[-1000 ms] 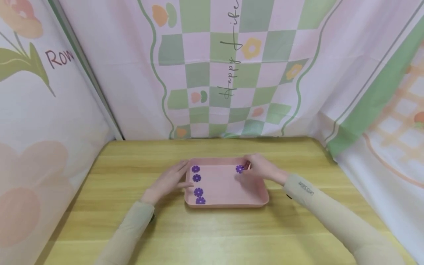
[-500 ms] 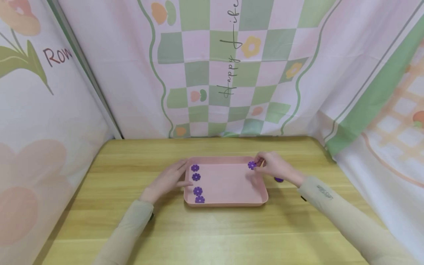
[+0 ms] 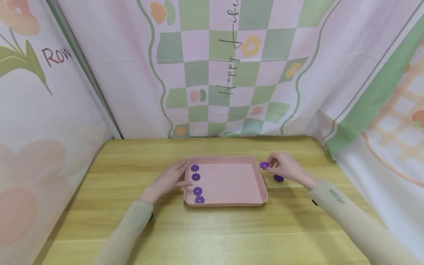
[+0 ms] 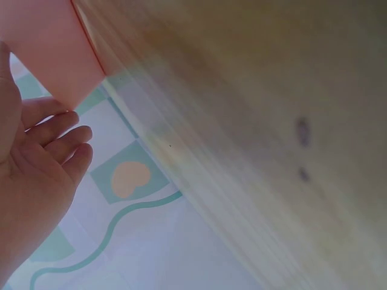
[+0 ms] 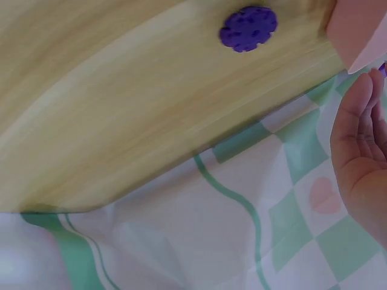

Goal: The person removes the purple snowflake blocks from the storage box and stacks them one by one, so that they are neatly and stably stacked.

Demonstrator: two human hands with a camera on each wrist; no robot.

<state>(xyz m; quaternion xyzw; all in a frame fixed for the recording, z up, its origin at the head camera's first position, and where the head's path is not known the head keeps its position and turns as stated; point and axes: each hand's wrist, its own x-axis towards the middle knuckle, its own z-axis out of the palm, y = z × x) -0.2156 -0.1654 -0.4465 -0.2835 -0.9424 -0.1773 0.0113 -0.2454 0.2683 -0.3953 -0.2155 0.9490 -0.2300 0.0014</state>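
Note:
My right hand (image 3: 286, 167) pinches a purple flower-shaped plastic disc (image 3: 264, 165) in the air just outside the right rim of a shallow pink tray (image 3: 228, 184). Below that hand, another purple piece (image 3: 279, 178) lies on the table, partly hidden in the head view; the right wrist view shows it as a notched round disc (image 5: 248, 29). Along the tray's left side runs a column of several purple flower discs (image 3: 196, 177), the lowest two touching. My left hand (image 3: 165, 181) rests at the tray's left rim, thumb reaching over it, fingers loosely extended by the back left corner.
The tray stands on a wood-grain table (image 3: 212, 233). A checked green and white curtain (image 3: 228, 73) hangs behind the table's back edge, with patterned cloth at both sides.
My right hand, pinching the disc, has moved right from inside the tray's back right corner to beyond the right rim. The purple piece on the table has come into view. The left hand stays put.

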